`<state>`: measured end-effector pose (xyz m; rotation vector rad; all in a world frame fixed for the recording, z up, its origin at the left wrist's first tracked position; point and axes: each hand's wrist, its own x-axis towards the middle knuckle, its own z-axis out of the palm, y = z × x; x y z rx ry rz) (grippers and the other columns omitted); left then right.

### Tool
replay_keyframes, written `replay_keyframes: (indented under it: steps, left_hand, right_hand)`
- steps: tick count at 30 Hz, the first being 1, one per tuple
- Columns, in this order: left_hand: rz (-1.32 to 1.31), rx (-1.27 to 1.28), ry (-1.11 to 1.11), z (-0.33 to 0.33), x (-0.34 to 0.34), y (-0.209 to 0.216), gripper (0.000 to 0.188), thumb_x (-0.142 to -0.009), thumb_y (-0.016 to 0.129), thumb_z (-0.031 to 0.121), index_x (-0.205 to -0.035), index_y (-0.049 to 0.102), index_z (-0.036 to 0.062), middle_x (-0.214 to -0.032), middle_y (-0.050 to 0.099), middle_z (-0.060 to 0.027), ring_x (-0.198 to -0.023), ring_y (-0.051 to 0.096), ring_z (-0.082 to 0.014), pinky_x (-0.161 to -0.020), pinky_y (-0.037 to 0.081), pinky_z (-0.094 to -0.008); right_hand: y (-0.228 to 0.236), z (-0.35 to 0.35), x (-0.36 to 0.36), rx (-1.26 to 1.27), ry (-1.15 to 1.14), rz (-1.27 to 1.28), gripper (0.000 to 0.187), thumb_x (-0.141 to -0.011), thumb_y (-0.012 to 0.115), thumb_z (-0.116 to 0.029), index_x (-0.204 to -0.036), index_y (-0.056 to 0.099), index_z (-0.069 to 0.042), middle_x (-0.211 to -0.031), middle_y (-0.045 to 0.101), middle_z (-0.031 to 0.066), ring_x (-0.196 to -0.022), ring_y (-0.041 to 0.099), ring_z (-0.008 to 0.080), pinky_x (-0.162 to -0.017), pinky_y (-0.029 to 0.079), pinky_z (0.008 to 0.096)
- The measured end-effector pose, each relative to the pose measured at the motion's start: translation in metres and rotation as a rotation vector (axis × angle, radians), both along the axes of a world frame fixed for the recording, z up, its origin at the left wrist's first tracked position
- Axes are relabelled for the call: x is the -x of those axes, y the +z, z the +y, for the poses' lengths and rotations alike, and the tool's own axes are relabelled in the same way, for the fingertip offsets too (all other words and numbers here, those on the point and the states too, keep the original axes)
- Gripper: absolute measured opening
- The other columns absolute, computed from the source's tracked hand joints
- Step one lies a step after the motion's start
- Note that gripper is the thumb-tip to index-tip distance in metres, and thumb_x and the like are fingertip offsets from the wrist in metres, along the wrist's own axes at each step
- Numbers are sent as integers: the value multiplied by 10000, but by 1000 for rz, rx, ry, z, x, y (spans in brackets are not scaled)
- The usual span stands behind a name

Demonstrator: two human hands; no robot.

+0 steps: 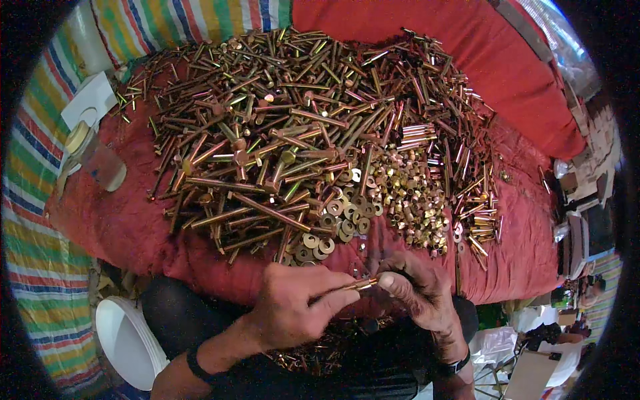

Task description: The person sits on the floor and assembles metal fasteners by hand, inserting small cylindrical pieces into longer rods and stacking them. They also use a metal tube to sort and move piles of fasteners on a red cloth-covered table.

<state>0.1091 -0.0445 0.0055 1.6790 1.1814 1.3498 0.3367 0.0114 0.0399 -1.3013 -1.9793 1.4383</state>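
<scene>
My left hand (300, 300) is closed around a thin brass-coloured bolt (363, 285), which points right out of the fingers. At the bolt's right end my right hand (420, 290) has its thumb and fingers pinched; whether a small part sits between them is hidden. Just beyond my hands lie a pile of flat washers (347, 220) and, to its right, a pile of small brass-coloured nuts (413, 207). Long hex-head bolts (260, 160) heap up behind and to the left. Shorter metal sleeves (480, 220) lie at the right.
All the hardware rests on a red cloth-covered surface (133, 227), with a red cushion (453, 67) behind. A clear jar (103, 163) stands at the left. A white basin (127, 343) sits low left. More metal pieces (313, 357) lie below my hands.
</scene>
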Motion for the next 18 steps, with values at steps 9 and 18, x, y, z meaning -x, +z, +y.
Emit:
replay_keyframes:
  steps: [9, 18]
  left_hand:
    - [-513, 855, -173, 3, 17, 2, 209, -873, 803, 163, -967, 809, -24, -760, 749, -46, -676, 652, -87, -630, 497, -248]
    - [-138, 286, -65, -5, 7, 9, 171, -883, 802, 123, -981, 798, -17, -811, 774, -108, -687, 721, -152, -599, 537, -303]
  right_hand:
    - [-6, 2, 0, -600, 163, 98, 290, -835, 861, -128, -1073, 715, -51, -990, 740, 87, -849, 725, 240, -750, 579, 367]
    - [-6, -5, -1, -303, 22, 52, 217, -931, 794, -184, -1052, 709, -26, -836, 693, 89, -760, 685, 244, -705, 549, 358]
